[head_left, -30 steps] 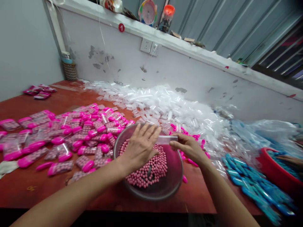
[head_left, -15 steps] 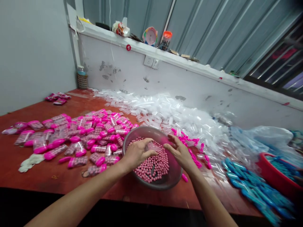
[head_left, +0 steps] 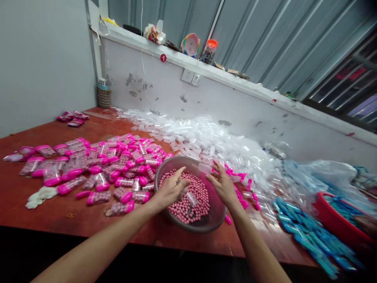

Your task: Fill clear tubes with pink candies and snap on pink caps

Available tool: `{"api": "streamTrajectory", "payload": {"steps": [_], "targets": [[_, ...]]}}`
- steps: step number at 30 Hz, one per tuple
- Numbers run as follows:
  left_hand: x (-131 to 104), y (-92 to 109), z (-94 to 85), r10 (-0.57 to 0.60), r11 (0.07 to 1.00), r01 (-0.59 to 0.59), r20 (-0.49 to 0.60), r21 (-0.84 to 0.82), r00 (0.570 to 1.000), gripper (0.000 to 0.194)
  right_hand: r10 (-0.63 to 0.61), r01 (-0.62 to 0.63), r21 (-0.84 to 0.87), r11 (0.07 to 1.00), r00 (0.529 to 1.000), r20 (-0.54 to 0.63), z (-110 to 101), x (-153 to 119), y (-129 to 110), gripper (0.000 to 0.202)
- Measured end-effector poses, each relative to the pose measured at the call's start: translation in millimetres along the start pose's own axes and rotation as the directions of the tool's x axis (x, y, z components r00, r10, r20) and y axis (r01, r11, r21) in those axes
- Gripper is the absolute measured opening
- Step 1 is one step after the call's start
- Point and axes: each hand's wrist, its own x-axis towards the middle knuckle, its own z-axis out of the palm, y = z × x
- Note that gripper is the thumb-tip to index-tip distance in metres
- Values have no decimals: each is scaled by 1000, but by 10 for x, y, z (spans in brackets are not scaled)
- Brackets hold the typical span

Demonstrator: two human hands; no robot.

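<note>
A grey bowl of small pink beads stands at the table's front edge. My left hand is over its left side, index finger stretched out. Its lower fingers, partly hidden, appear to hold a clear plastic tube that slants down onto the beads. Over the bowl's right rim, my right hand has its fingertips at a second clear tube and seems to pinch its end. Pink caps lie just beyond the right hand.
Bead-filled pink-capped bottles are heaped left of the bowl. Clear empty tubes form a pile along the wall. Blue bottles and a red basin are at right, where another person's hand partly shows. A white glove-like cloth lies left.
My left hand has turned, and a clear tube now shows below its fingers, against the beads. Another clear tube has appeared at my right fingertips. A hand now shows at the red basin.
</note>
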Motion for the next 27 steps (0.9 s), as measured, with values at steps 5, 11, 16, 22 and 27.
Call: {"api": "streamTrajectory", "payload": {"steps": [5, 11, 16, 22, 27], "targets": [[95, 6, 73, -97, 966, 109, 63, -234, 993, 72, 80, -86, 10, 996, 957, 280, 270, -207, -112, 36], [149, -40, 154, -50, 970, 55, 27, -237, 998, 74, 57, -93, 144, 985, 970, 234, 424, -361, -27, 21], [182, -25, 224, -12, 929, 44, 89, -368, 996, 61, 62, -78, 309, 948, 996, 64, 392, -264, 23, 23], [196, 4, 189, 294, 948, -279, -82, 150, 952, 60, -42, 41, 101, 994, 999, 17, 596, -250, -117, 30], [112, -62, 82, 295, 844, -259, -2, 469, 956, 71, -171, 194, -214, 958, 978, 119, 639, -200, -164, 35]]}}
